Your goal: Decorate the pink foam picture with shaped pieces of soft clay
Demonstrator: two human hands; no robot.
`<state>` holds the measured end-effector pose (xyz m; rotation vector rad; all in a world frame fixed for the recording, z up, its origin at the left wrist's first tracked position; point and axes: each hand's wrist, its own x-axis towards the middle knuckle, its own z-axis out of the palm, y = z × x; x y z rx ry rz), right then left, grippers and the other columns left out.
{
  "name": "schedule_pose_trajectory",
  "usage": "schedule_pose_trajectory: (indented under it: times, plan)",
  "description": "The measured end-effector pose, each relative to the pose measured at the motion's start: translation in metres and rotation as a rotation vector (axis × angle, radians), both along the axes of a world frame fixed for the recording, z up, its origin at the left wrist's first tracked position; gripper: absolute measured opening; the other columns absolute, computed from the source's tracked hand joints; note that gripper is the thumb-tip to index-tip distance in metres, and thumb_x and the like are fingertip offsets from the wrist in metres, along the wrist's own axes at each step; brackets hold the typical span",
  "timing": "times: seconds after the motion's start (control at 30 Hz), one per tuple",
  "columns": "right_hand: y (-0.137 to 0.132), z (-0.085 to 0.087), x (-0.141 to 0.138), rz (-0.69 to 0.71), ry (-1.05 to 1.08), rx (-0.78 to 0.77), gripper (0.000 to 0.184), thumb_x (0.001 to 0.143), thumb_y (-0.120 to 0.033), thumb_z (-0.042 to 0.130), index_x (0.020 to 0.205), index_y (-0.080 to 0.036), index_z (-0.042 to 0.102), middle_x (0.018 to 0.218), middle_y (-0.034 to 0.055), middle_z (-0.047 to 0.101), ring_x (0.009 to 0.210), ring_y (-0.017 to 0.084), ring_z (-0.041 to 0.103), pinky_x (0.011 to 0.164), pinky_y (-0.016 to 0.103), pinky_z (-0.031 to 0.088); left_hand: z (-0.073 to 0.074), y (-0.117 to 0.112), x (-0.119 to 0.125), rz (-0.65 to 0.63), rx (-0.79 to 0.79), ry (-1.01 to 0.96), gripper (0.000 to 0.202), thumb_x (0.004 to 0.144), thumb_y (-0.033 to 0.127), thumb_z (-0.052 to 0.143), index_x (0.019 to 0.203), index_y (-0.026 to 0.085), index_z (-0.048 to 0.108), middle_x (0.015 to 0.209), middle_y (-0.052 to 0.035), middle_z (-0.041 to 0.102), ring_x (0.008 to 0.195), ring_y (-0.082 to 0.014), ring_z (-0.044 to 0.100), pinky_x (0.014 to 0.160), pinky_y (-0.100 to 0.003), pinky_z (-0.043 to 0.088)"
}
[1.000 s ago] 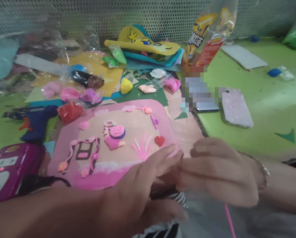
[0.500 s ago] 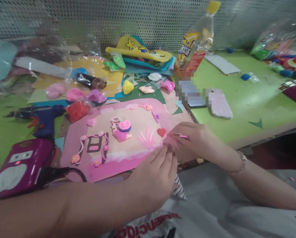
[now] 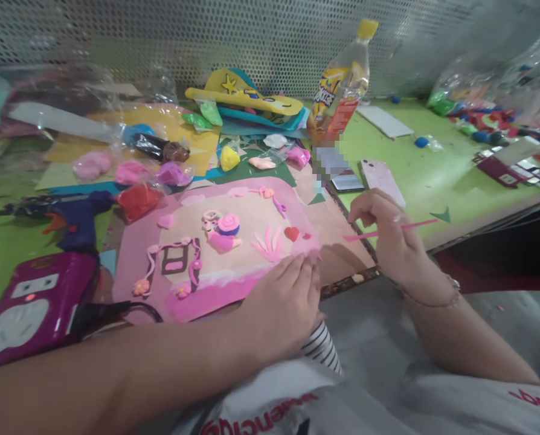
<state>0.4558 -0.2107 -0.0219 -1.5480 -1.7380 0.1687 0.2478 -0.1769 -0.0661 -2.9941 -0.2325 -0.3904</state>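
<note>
A pink craft board (image 3: 129,266) lies on the table, covered with small clay shapes: a snail-like figure (image 3: 222,232), a red heart (image 3: 292,233) and a pink hand shape (image 3: 269,244). My left hand (image 3: 281,302) rests at the board's near right corner, fingers together, pinching a small piece of pink clay (image 3: 310,246). My right hand (image 3: 388,232) hovers just right of the board and grips a thin pink stick (image 3: 397,227) that lies nearly level, its tip pointing left toward the clay.
Wrapped clay lumps (image 3: 134,172) in several colours, a blue glue gun (image 3: 70,217) and a purple case (image 3: 29,305) lie at the left. Foam sheets (image 3: 247,103) and a plastic bottle (image 3: 340,84) stand behind. Two phones (image 3: 381,178) rest on the green table (image 3: 433,175).
My right hand has pulled away to the right from my left hand, and the pink stick now shows fully in it. The view has drawn back and turned right.
</note>
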Motion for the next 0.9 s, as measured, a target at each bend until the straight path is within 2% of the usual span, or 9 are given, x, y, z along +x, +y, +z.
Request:
schedule_pose_trajectory:
  times: [0.1,0.2,0.4,0.47,0.57,0.67,0.77,0.83,0.9]
  plan:
    - [0.005,-0.005,-0.002,0.014,0.285,-0.089,0.055,0.095,-0.056,0.017,0.069,-0.020,0.050,0.058,-0.0002,0.044,0.048,0.012,0.040,0.047,0.027,0.034,0.001,0.001,0.000,0.001,-0.011,-0.008,0.054,0.091,0.041,0.046,0.120,-0.004,0.053,0.127,-0.0265,0.053,0.120,-0.0313,0.051,0.103,-0.041,0.036]
    - [0.015,-0.016,-0.007,0.046,0.471,-0.098,0.050,0.096,-0.052,0.026,0.065,-0.019,0.050,0.058,-0.0003,0.049,0.047,0.010,0.046,0.047,0.025,0.038,0.003,0.001,0.000,0.003,-0.031,-0.027,0.053,0.089,0.041,0.049,0.117,-0.004,0.054,0.124,-0.0277,0.056,0.118,-0.0309,0.053,0.101,-0.041,0.037]
    - [0.023,-0.026,-0.015,0.113,0.461,-0.156,0.016,0.087,-0.033,0.056,0.085,-0.017,0.055,0.081,0.0017,0.062,0.072,0.011,0.062,0.067,0.026,0.051,0.003,0.000,0.000,0.019,-0.027,-0.013,0.052,0.088,0.040,0.051,0.117,-0.003,0.054,0.121,-0.0263,0.058,0.116,-0.0308,0.054,0.101,-0.040,0.038]
    - [0.022,-0.027,-0.015,0.028,0.490,-0.129,0.015,0.087,-0.031,0.054,0.094,-0.018,0.055,0.082,0.0016,0.063,0.066,0.010,0.061,0.062,0.025,0.051,0.002,-0.001,0.000,0.017,-0.009,-0.013,0.054,0.090,0.040,0.047,0.121,-0.004,0.052,0.126,-0.0268,0.055,0.119,-0.0312,0.052,0.103,-0.040,0.037]
    - [0.021,-0.028,-0.013,-0.096,0.427,-0.089,0.026,0.088,-0.028,0.050,0.113,-0.021,0.052,0.063,-0.0042,0.058,0.046,0.009,0.049,0.047,0.024,0.044,0.000,-0.001,0.000,0.014,0.003,-0.013,0.055,0.091,0.039,0.045,0.124,-0.005,0.050,0.128,-0.0260,0.053,0.120,-0.0312,0.051,0.103,-0.040,0.037]
    - [0.017,-0.028,-0.010,-0.059,0.416,-0.051,0.027,0.088,-0.025,0.049,0.115,-0.024,0.052,0.055,-0.0060,0.052,0.046,0.010,0.046,0.046,0.024,0.041,0.000,0.000,0.000,0.012,0.004,-0.011,0.055,0.091,0.039,0.044,0.122,-0.005,0.052,0.127,-0.0256,0.054,0.120,-0.0316,0.051,0.103,-0.040,0.037]
    - [0.012,-0.026,-0.007,0.110,0.541,-0.065,0.015,0.088,-0.030,0.047,0.095,-0.021,0.057,0.081,0.0026,0.064,0.053,0.010,0.052,0.050,0.025,0.045,0.001,0.000,0.000,0.004,0.009,0.008,0.053,0.092,0.038,0.043,0.122,-0.005,0.052,0.125,-0.0263,0.055,0.119,-0.0322,0.051,0.102,-0.041,0.038]
    - [0.010,-0.024,-0.007,0.234,0.628,-0.127,0.020,0.086,-0.034,0.051,0.099,-0.020,0.056,0.109,0.0084,0.063,0.063,0.011,0.058,0.054,0.026,0.049,0.003,0.000,0.000,0.003,0.012,0.026,0.053,0.092,0.036,0.043,0.122,-0.006,0.051,0.123,-0.0268,0.056,0.117,-0.0322,0.052,0.101,-0.042,0.039]
    - [0.009,-0.025,-0.008,0.275,0.661,-0.160,0.024,0.082,-0.032,0.059,0.103,-0.020,0.055,0.112,0.0080,0.062,0.069,0.012,0.061,0.058,0.027,0.050,0.004,0.001,0.000,0.002,0.016,0.035,0.051,0.092,0.035,0.042,0.122,-0.006,0.051,0.121,-0.0264,0.057,0.116,-0.0318,0.054,0.100,-0.042,0.039]
